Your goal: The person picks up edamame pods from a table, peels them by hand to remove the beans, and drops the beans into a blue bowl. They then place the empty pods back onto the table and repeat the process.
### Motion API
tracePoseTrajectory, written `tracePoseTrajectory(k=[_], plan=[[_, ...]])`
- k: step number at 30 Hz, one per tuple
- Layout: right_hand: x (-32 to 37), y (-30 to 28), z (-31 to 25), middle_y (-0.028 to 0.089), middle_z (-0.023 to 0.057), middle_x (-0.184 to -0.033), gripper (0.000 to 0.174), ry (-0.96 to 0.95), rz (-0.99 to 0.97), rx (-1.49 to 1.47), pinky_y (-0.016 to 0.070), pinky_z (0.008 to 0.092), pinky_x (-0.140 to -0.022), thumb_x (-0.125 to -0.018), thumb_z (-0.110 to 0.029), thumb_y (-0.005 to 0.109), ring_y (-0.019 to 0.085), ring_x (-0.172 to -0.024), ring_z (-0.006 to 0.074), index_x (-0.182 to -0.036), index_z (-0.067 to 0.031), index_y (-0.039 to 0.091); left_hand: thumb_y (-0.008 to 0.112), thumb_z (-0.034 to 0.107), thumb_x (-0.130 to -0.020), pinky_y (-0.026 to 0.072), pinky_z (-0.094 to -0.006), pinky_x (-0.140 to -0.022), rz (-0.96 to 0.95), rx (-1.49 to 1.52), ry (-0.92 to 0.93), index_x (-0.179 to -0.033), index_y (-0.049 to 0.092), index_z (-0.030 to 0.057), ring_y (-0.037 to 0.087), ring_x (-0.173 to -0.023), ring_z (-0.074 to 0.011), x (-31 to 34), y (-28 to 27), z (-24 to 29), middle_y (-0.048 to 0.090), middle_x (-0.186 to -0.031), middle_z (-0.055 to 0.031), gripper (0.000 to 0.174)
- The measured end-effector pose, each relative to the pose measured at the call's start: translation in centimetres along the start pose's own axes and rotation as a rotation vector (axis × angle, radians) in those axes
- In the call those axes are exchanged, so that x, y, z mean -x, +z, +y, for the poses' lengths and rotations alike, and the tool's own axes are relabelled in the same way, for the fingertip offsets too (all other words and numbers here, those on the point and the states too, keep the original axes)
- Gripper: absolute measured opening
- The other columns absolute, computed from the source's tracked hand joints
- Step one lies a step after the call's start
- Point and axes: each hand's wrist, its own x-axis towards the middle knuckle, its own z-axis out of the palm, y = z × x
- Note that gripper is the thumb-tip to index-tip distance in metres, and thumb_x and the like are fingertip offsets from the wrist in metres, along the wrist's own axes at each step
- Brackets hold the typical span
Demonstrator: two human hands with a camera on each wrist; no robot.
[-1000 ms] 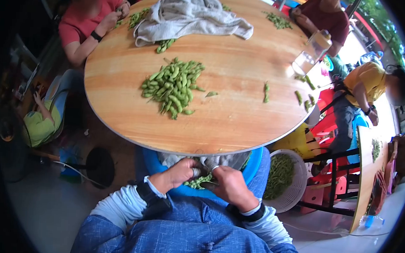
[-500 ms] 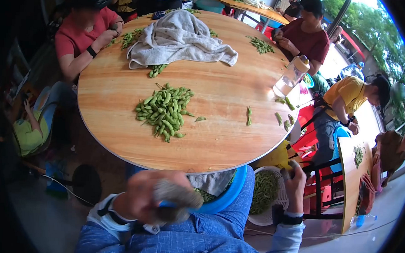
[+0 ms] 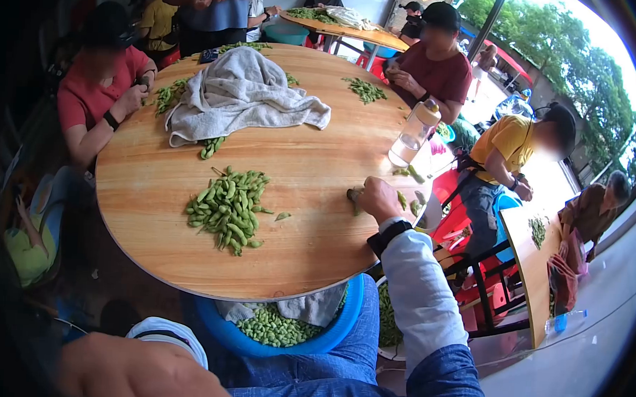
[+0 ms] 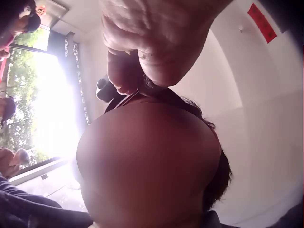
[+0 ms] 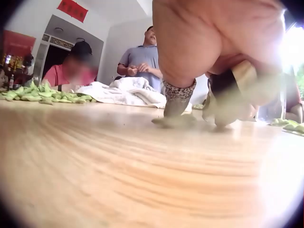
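Observation:
My right hand (image 3: 378,200) reaches over the round table, fingers pointing down onto the wood. Its fingertips wear covers; a patterned one (image 5: 179,95) shows on one digit. A green soybean pod (image 5: 166,122) shows at these fingertips, pinched low against the tabletop. My left hand (image 3: 140,372) is raised close to the head camera, large and blurred. In the left wrist view, its fingers (image 4: 159,61) bend beside the head and a dark strap or brim; I cannot tell whether they grip it. A heap of soybean pods (image 3: 229,209) lies left of the right hand.
A blue tub (image 3: 255,346) of shelled beans (image 3: 277,326) and grey cloth sits at my lap. The table (image 3: 309,241) bears a towel (image 3: 244,96), a clear bottle (image 3: 413,135) and loose pods (image 3: 409,174). A basket of pods (image 3: 389,319) stands below. Several people sit around.
Both hands were together over the tub, then parted. My right hand has moved forward onto the table at the lone pod. My left hand has risen toward the head, and the view has tilted up.

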Motion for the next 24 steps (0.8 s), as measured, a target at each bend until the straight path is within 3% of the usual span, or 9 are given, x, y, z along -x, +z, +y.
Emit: tracePoseTrajectory(k=[6,9,10,11,12,13,15,18,24], plan=[[-1.7,1.2,-1.0,0.061,0.0167,-0.080,0.022,-0.011,-0.092,0.000,0.0462,0.0368,-0.066,-0.065,-0.024,0.060,0.059,-0.077,0.0306,-0.076,-0.0052,0.063,0.064,0.003,-0.065,0.0490,-0.0265,-0.050,0.000,-0.014,-0.186,-0.068,0.061,-0.0091,0.056,-0.059,-0.0233,-0.3,-1.2,1.2,0.057,-0.066,-0.0177,0.012],[-0.9,0.8,-2.1,0.061,0.0139,-0.077,0.020,-0.006,-0.194,0.010,0.0463,0.0365,-0.062,-0.064,-0.024,0.061,0.059,-0.074,0.0285,-0.076,-0.0087,0.064,0.056,0.016,-0.077,0.0473,-0.0318,-0.056,0.659,-0.091,-0.205,-0.081,0.054,-0.0023,0.056,-0.065,-0.0216,5.8,0.1,-2.7,0.056,-0.074,-0.0156,0.019],[-1.1,2.2,-1.7,0.061,0.0133,-0.075,0.018,-0.071,-0.088,0.042,0.0457,0.0373,-0.062,-0.064,-0.024,0.061,0.059,-0.073,0.0286,-0.074,-0.0095,0.064,0.053,0.020,-0.081,0.0467,-0.0335,-0.058,0.877,-0.116,-0.209,-0.086,0.052,-0.0001,0.056,-0.067,-0.0210,7.3,-0.4,-4.1,0.055,-0.076,-0.0150,0.021],[-0.5,2.2,-1.7,0.061,0.0135,-0.075,0.018,-0.088,-0.088,0.035,0.0455,0.0375,-0.062,-0.064,-0.024,0.061,0.059,-0.073,0.0288,-0.073,-0.0096,0.064,0.059,0.015,-0.077,0.0448,-0.0289,-0.054,0.854,-0.489,-0.249,-0.086,0.052,-0.0009,0.054,-0.060,-0.0170,7.3,-2.0,-5.0,0.055,-0.066,-0.0116,0.019],[0.0,1.9,-1.9,0.061,0.0136,-0.075,0.018,-0.108,-0.088,0.028,0.0453,0.0376,-0.062,-0.063,-0.024,0.061,0.059,-0.072,0.0290,-0.073,-0.0096,0.064,0.055,0.024,-0.081,0.0399,-0.0249,-0.045,0.855,-0.671,-0.252,-0.089,0.052,0.0021,0.049,-0.052,-0.0150,8.9,-3.8,-6.8,0.052,-0.060,-0.0081,0.024],[0.5,1.8,-2.0,0.061,0.0137,-0.075,0.018,-0.128,-0.089,0.022,0.0451,0.0378,-0.062,-0.063,-0.025,0.061,0.058,-0.072,0.0292,-0.072,-0.0096,0.064,0.060,0.016,-0.076,0.0405,-0.0239,-0.046,0.947,-0.477,-0.270,-0.087,0.053,0.0025,0.050,-0.052,-0.0138,10.2,-4.7,-7.7,0.053,-0.060,-0.0073,0.019],[1.1,1.4,-1.9,0.060,0.0151,-0.074,0.017,-0.163,-0.109,-0.010,0.0449,0.0382,-0.062,-0.063,-0.022,0.060,0.058,-0.072,0.0308,-0.071,-0.0080,0.064,0.055,0.011,-0.080,0.0427,-0.0242,-0.051,0.960,-0.372,-0.390,-0.086,0.054,0.0007,0.051,-0.055,-0.0124,12.9,-5.8,-8.8,0.055,-0.064,-0.0075,0.012],[2.2,0.2,-2.3,0.060,0.0160,-0.073,0.015,-0.216,-0.104,-0.067,0.0453,0.0376,-0.061,-0.061,-0.020,0.060,0.058,-0.072,0.0317,-0.068,-0.0073,0.064,0.053,0.007,-0.081,0.0427,-0.0226,-0.051,1.003,-0.360,-0.550,-0.087,0.054,0.0007,0.052,-0.056,-0.0113,15.1,-6.2,-10.3,0.056,-0.065,-0.0064,0.009],[3.8,0.8,-2.7,0.061,0.0130,-0.073,0.017,-0.219,-0.115,-0.272,0.0458,0.0369,-0.060,-0.061,-0.022,0.062,0.059,-0.068,0.0284,-0.072,-0.0088,0.065,0.051,0.004,-0.081,0.0432,-0.0235,-0.049,1.036,-0.363,-0.629,-0.085,0.054,0.0016,0.052,-0.055,-0.0131,16.5,-7.0,-12.4,0.056,-0.066,-0.0075,0.006]])
